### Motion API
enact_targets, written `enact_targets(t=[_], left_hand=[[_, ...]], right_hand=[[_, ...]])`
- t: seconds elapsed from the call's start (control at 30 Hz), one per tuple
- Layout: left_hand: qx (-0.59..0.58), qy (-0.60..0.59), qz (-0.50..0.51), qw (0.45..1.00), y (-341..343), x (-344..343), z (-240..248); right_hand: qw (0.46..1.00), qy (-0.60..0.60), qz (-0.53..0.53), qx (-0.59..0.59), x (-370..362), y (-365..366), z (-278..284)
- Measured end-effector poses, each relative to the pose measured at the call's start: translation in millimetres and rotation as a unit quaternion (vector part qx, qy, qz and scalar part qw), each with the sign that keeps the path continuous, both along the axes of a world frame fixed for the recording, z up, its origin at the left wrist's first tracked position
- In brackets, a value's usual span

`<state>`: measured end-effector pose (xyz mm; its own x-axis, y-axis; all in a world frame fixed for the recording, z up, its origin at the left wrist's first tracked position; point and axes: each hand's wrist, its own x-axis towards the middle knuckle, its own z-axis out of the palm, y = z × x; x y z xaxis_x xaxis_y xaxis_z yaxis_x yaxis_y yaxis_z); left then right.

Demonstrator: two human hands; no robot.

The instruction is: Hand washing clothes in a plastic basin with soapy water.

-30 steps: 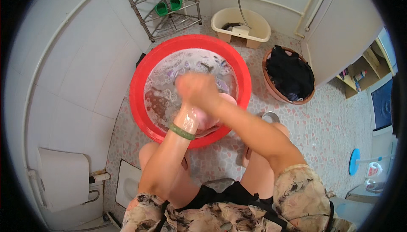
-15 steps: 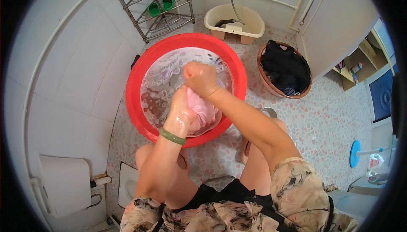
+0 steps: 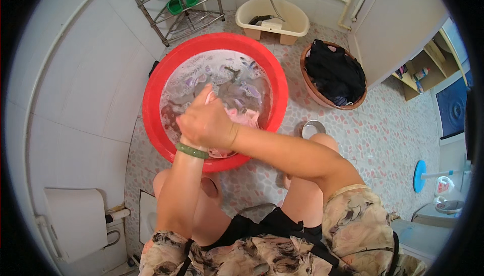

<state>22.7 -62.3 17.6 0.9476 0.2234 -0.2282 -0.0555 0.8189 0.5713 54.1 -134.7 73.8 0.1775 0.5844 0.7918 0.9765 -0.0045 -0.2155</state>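
Over the near left part of a red basin (image 3: pixel 279 81) full of soapy water, my two hands are pressed together. Crossing in from the right, my right hand (image 3: pixel 205 124) is closed and covers most of my left hand (image 3: pixel 201 97). A green bangle (image 3: pixel 191 150) circles my left wrist. A pink cloth (image 3: pixel 245 118) hangs from under my hands and lies partly in the water. A narrow pale pink bit of it shows by the left fingers, which are otherwise hidden. Pale lilac cloth (image 3: pixel 249 90) floats among the suds beyond.
To the right stands a basket (image 3: pixel 333 104) heaped with black clothes (image 3: pixel 335 71). A small metal bowl (image 3: pixel 313 128) is by my right knee. Behind the basin are a cream tub (image 3: pixel 297 23) with a shower hose and a metal corner rack (image 3: pixel 164 34) holding green slippers.
My hands have moved left and closer to me. The right hand has come down over the left, and the pink cloth has spread lower into the water.
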Motion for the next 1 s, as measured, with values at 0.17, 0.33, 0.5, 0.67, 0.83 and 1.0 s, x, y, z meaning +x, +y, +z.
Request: enact_targets(t=[0.17, 0.33, 0.5, 0.67, 0.83, 1.0], left_hand=[[-0.073, 0.185, -0.009, 0.98, -48.9, 6.2, 39.6], [-0.08, 0.132, 0.066, 0.986, -15.6, -4.9, 8.2], [-0.104, 0.165, -0.001, 0.981, -59.1, 8.5, 40.5], [-0.062, 0.161, 0.1, 0.98, -28.0, -3.9, 22.5], [-0.031, 0.114, -0.01, 0.993, -40.8, -5.2, 51.9], [0.122, 0.08, 0.155, 0.977, 13.5, -18.0, 71.7]], right_hand=[[0.988, 0.091, -0.121, -0.011, 79.7, -9.4, -25.6], [0.997, -0.059, -0.027, -0.038, -17.3, 5.2, -27.4], [0.99, 0.053, -0.12, -0.05, 69.1, -11.1, -34.0], [0.999, 0.021, -0.015, 0.025, 5.2, 3.6, -15.7], [0.984, 0.139, -0.109, 0.03, 89.9, -13.5, -26.5], [0.812, 0.578, -0.083, -0.017, 114.1, -41.2, -6.1]])
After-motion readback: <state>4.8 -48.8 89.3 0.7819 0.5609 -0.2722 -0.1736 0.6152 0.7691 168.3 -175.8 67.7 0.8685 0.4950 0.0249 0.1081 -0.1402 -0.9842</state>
